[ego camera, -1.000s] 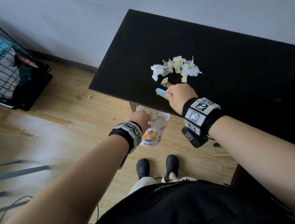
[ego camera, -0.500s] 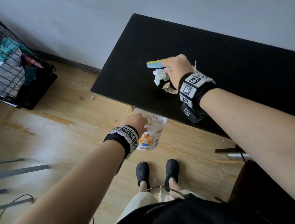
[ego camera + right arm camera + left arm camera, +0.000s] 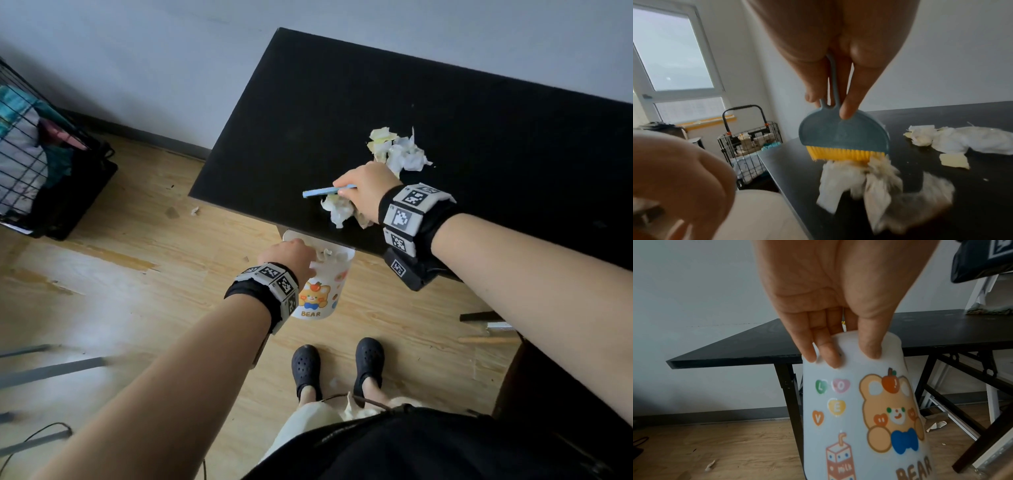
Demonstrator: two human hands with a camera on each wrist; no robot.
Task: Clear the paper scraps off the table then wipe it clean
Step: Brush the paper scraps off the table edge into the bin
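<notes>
The black table (image 3: 445, 113) carries the job, and judging by the scraps left on it, the clearing step is under way with wiping not yet begun. Below its near edge the person's left hand (image 3: 291, 255) pinches the rim of a white cup (image 3: 322, 291) printed with a bear (crumpled paper already shows inside it), fingers outside and thumb on the wall. The right hand (image 3: 364, 190) is clamped on the handle of a small blue brush (image 3: 844, 133), whose yellow bristles touch a clump of paper scraps (image 3: 342, 210) close to the table edge and just above the cup. The next move seems to call for drawing that clump over the edge into the cup's mouth, which sits slightly left of it, so a scrap might miss. A second heap of scraps (image 3: 399, 150) lies farther in, apart from the brush. A wire basket (image 3: 37, 164) stands well off to the left, and a stray scrap (image 3: 195, 210) lies on the wooden floor (image 3: 120, 291).
</notes>
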